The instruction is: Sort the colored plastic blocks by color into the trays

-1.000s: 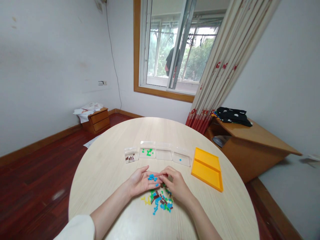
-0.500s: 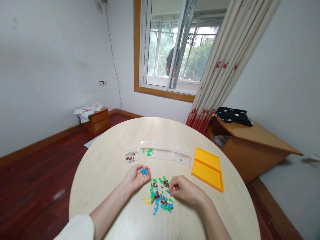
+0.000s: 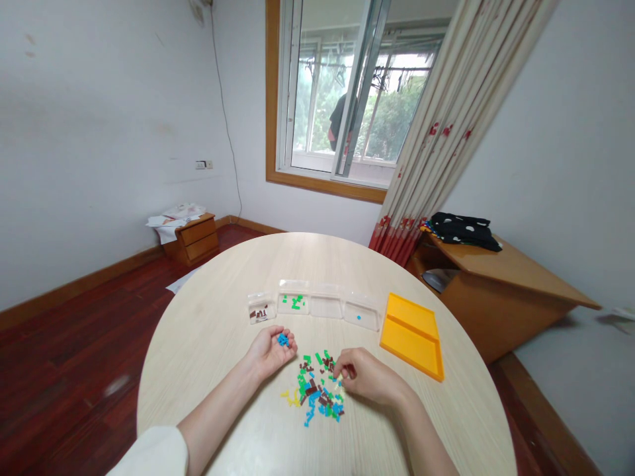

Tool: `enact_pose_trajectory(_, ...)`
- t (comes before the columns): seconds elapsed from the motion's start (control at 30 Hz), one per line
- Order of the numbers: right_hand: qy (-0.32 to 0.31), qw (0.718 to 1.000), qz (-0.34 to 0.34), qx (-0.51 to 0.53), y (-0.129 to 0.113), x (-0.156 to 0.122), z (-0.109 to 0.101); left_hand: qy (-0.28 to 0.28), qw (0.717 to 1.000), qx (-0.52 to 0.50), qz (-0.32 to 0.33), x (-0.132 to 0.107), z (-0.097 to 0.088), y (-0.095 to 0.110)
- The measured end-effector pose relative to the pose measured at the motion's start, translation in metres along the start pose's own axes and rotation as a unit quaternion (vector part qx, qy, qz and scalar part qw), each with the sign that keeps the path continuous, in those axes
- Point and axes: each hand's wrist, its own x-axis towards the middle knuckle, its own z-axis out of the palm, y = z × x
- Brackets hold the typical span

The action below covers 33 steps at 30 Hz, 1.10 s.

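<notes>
My left hand is turned palm up with its fingers curled, cradling several small blue building bricks. To its right, a loose pile of tiny building bricks in brown, green, blue and yellow lies on the table. My right hand is at the pile's right edge, thumb and fingers pinched together. A bit of blue shows by those fingertips, but I cannot tell whether it is held.
Beyond my hands, clear plastic boxes stand in a row: one with brown bricks, one with green bricks, an empty-looking box, and one with a single blue brick. A yellow two-part tray lies right on the round table.
My left hand's fingers have curled in a little, and the blue bricks have shifted slightly left in the palm. My right fingertips have moved slightly at the pile's edge.
</notes>
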Motion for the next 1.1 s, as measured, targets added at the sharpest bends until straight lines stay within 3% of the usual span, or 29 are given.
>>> enact_pose_trajectory(1.1,0.007,1.0,-0.004,-0.025,0.0,0.005,0.008,0.011,1.0,-0.01,0.011,0.001,0.0,0.001)
